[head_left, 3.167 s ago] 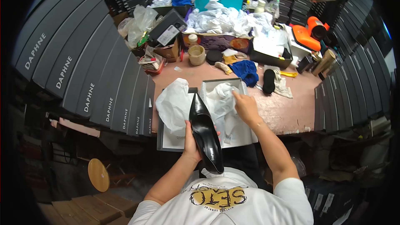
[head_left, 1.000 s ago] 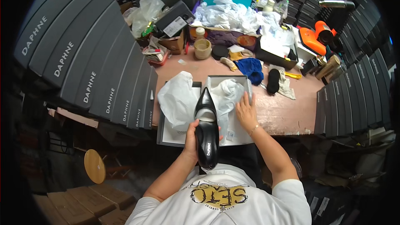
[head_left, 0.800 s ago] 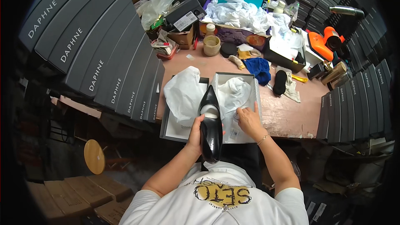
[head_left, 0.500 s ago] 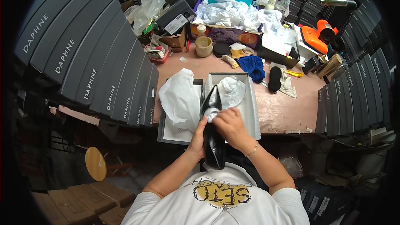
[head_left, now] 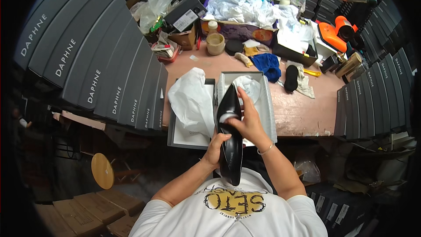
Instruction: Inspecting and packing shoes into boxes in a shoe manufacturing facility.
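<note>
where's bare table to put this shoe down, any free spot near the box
Bare tabletop lies right of the open shoe box, below the black pad. A smaller patch sits above the white tissue paper. The far edge, around the blue cloth, is crowded.

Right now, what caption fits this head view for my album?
Left hand holds a black shoe; right hand touches it over an open box.

glossy shoe, crumpled paper, matt card

the black high-heeled shoe [head_left: 230, 118] looks smooth and shiny like patent leather; the tissue paper [head_left: 191, 101] is white, thin, creased; the open shoebox [head_left: 268, 109] is matt grey card; the tabletop [head_left: 307, 112] is dull, scuffed pink-brown.
</note>
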Available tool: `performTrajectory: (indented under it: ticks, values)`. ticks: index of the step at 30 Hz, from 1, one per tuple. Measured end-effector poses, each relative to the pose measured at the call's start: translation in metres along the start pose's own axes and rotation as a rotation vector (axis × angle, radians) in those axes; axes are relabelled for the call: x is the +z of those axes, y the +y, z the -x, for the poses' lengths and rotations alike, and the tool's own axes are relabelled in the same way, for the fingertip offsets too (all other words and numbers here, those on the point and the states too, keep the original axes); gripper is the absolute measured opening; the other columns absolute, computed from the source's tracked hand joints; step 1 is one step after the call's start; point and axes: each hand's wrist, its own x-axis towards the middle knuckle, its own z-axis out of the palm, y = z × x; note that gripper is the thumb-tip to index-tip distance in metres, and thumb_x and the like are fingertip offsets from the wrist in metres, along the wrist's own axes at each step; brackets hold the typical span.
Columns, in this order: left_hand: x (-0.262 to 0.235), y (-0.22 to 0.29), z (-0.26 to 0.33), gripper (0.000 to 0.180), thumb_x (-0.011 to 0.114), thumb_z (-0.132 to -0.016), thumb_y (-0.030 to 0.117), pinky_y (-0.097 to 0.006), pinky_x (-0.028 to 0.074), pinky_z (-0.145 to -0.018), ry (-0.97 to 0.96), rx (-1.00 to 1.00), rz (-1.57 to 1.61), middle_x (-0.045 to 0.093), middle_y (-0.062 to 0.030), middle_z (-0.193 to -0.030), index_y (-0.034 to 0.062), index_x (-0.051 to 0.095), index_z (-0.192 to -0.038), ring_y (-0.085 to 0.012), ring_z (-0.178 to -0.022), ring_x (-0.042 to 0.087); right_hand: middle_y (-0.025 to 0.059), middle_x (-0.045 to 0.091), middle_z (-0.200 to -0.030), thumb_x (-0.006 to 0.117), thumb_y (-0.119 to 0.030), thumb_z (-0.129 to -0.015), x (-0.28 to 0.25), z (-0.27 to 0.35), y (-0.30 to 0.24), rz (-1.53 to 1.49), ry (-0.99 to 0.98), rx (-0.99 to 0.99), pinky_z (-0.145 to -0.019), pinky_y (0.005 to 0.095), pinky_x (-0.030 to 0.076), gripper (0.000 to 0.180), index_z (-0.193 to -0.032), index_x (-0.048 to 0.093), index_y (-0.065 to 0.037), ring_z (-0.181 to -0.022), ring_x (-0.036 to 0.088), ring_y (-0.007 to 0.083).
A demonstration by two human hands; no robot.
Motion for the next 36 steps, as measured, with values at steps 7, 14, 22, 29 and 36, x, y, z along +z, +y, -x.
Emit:
performTrajectory:
  ticks: [7, 14, 22, 29, 36]
  values:
    - [-0.008, 0.024, 0.015, 0.061, 0.052, -0.091, 0.041, -0.031, 0.054, -0.081, -0.070, 0.181, -0.121, 0.059, -0.0118, -0.114, 0.0028, 0.038, -0.136, -0.0201, -0.100, 0.063, 0.0183, 0.065, -0.104, 0.069, 0.004, -0.070, 0.003, -0.015, -0.027, 0.029, 0.049, -0.146, -0.082, 0.0305, 0.051, 0.073, -0.138, 0.042, -0.002, -0.097, 0.066, 0.0240]
    - [-0.046, 0.013, 0.046, 0.062, 0.049, -0.096, 0.048, -0.037, 0.045, -0.101, -0.304, -0.140, 0.091, 0.052, -0.0160, -0.132, 0.0040, 0.041, -0.138, -0.0233, -0.118, 0.055, 0.0163, 0.063, -0.108, 0.073, 0.003, -0.063, 0.004, -0.022, -0.068, 0.083, -0.003, -0.689, -0.077, 0.0381, 0.053, 0.070, -0.130, 0.051, -0.004, -0.090, 0.064, 0.0314]
    - [-0.045, 0.016, 0.018, 0.050, 0.047, -0.097, 0.042, -0.047, 0.053, -0.090, -0.249, -0.271, 0.254, 0.061, -0.0190, -0.116, 0.0024, 0.050, -0.128, -0.0325, -0.106, 0.062, 0.0103, 0.059, -0.105, 0.063, -0.014, -0.079, 0.032, -0.010, -0.098, 0.083, -0.316, -1.148, -0.070, 0.0316, 0.047, 0.043, -0.122, 0.058, -0.011, -0.080, 0.060, 0.0207]
    - [-0.113, -0.003, 0.001, 0.047, 0.044, -0.098, 0.040, -0.049, 0.051, -0.093, -0.238, 0.085, 0.565, 0.063, -0.0212, -0.112, 0.0017, 0.056, -0.121, -0.0356, -0.106, 0.062, 0.0176, 0.058, -0.116, 0.073, -0.011, -0.080, -0.028, 0.003, -0.011, 0.246, -0.141, -0.045, -0.079, 0.0358, 0.052, 0.054, -0.128, 0.050, -0.002, -0.097, 0.061, 0.0304]
    - [-0.133, -0.009, 0.008, 0.039, 0.050, -0.096, 0.032, -0.042, 0.054, -0.090, 0.017, 0.099, 0.299, 0.063, -0.0241, -0.108, -0.0008, 0.060, -0.112, -0.0341, -0.099, 0.064, 0.0150, 0.064, -0.101, 0.070, -0.008, -0.083, -0.023, 0.072, 0.044, 0.168, -0.249, 0.158, -0.071, 0.0342, 0.052, 0.034, -0.115, 0.060, 0.000, -0.082, 0.065, 0.0258]
